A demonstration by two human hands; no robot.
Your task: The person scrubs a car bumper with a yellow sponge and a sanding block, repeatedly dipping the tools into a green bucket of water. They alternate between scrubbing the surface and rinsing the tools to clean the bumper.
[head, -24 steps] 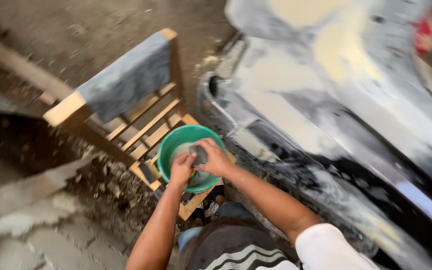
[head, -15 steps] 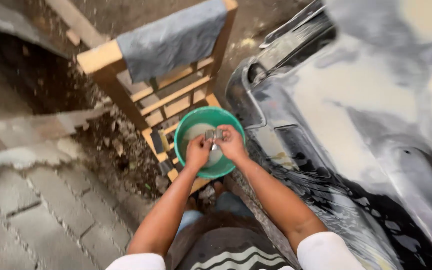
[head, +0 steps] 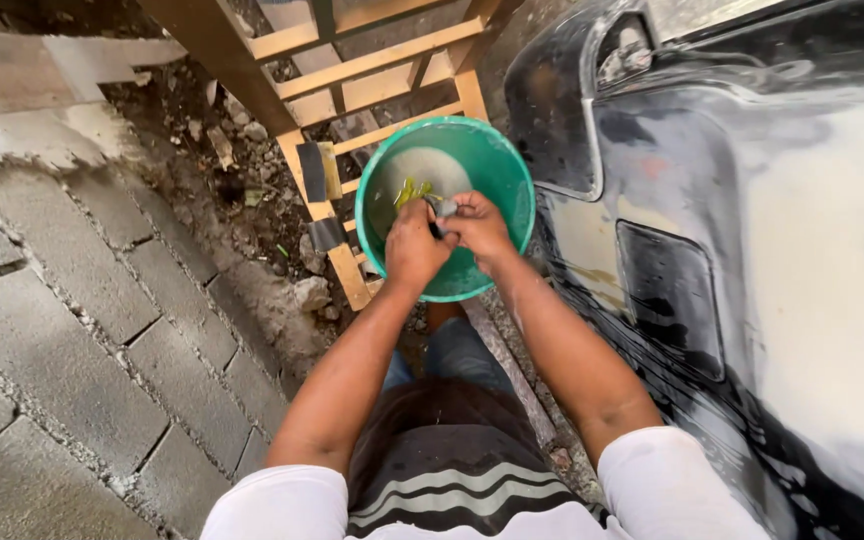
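Note:
A round green basin (head: 505, 170) holding cloudy water rests on the slats of a wooden chair (head: 352, 75). Both hands are over the basin, pressed close together. My left hand (head: 412, 245) and my right hand (head: 479, 228) are closed on a small dark folded sheet (head: 439, 215), likely sandpaper, pinched between them. A yellow-green scrap (head: 409, 190) lies in the water just beyond my fingers.
A dark vehicle body panel (head: 712, 250) with pale sanded patches fills the right side, close to my right arm. Grey paving blocks (head: 82, 330) cover the left. Rubble and dirt (head: 242, 190) lie beside the chair leg. Dark sheets (head: 314, 175) hang on the chair's frame.
The view has swung closer and lower over the basin. My hands have stayed together over the water, still working the small dark sheet.

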